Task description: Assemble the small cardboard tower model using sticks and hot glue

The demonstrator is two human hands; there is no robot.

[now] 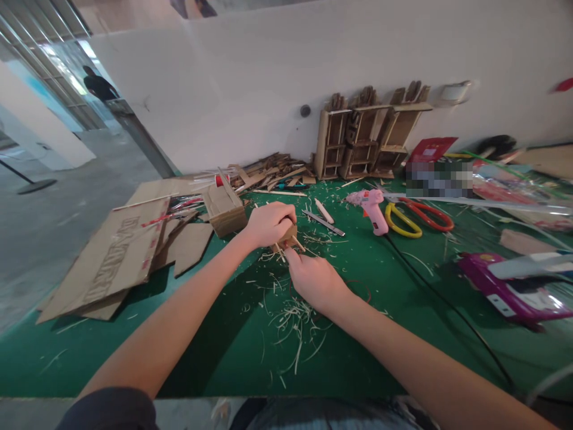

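Over the middle of the green table, my left hand (271, 224) is closed around a small cardboard piece (290, 232) from above. Thin wooden sticks (297, 243) poke out of the piece towards me. My right hand (316, 280) is closed just below it, its fingertips touching the near side beside the sticks. What those fingertips pinch is too small to make out, though a speck of red shows there. Behind my hands lie a grey cutter knife (323, 223) and a white pen-like stick (324, 211). A cardboard box (222, 209) stands left of my left hand.
Flat cardboard sheets (116, 257) lie at the left, scraps (273, 172) at the back. Cardboard structures (333, 143) lean against the wall. Rightwards are a pink glue gun (375, 214), its black cord, scissors (405, 221) and a purple power strip (505, 292). Wood shavings (295, 316) litter the table.
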